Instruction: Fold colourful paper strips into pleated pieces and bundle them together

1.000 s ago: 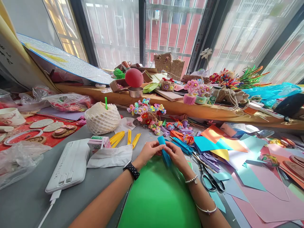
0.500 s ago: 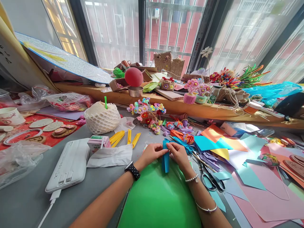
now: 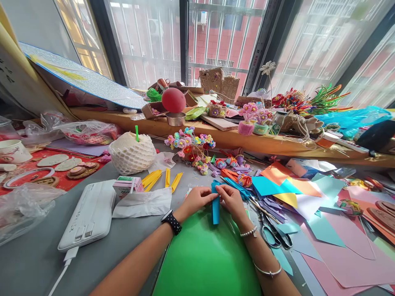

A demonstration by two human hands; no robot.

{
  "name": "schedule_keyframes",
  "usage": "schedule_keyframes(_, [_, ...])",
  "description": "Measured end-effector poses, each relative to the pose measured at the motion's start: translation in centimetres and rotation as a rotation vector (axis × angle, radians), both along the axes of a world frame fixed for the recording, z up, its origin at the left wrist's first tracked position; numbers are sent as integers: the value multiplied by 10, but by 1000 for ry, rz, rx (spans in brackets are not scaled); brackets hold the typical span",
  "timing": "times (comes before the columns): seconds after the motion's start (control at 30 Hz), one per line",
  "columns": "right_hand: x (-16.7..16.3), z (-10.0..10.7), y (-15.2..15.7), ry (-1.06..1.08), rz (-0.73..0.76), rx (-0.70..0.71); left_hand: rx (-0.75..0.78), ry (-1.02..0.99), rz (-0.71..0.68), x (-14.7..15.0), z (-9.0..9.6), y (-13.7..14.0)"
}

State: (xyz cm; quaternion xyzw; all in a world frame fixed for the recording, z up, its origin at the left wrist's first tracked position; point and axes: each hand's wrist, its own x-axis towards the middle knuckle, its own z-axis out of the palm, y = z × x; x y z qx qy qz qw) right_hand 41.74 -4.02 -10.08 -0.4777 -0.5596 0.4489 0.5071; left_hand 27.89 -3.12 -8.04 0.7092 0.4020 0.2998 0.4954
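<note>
Between my two hands stands a folded strip of blue paper [image 3: 215, 211], held upright over a smooth green surface [image 3: 210, 259]. My left hand [image 3: 197, 200] pinches its left side, thumb pointing right. On the other side, my right hand [image 3: 231, 201] grips the strip's upper right edge between thumb and fingers. Just behind my hands lie more folded blue paper pieces [image 3: 239, 188]. Yellow folded paper strips [image 3: 152, 179] rest to the left, close to a white tissue [image 3: 145, 203]. Scissors [image 3: 275, 232] with black handles lie right of my right wrist.
A white power bank [image 3: 88, 216] with a cable is at left, near a small drink carton [image 3: 128, 185] and a coconut in foam netting [image 3: 132, 154]. Coloured paper sheets [image 3: 352, 246] spread across the right. Crocheted flowers [image 3: 191, 144] stand behind, before a wooden ledge [image 3: 123, 123].
Almost nothing differs. Both hands keep their hold on the blue paper strip, whose lower end has turned very slightly; the view has shifted a touch.
</note>
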Motion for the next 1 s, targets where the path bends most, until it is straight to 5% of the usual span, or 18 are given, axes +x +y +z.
schedule_keyframes(0.6, [-2,1,-2,196,-36,-162,-189,-123,-12,-3,-7,4])
schedule_keyframes(1.0, [-3,-6,1,171,-43,-118,-116,-114,106,-2,-4,2])
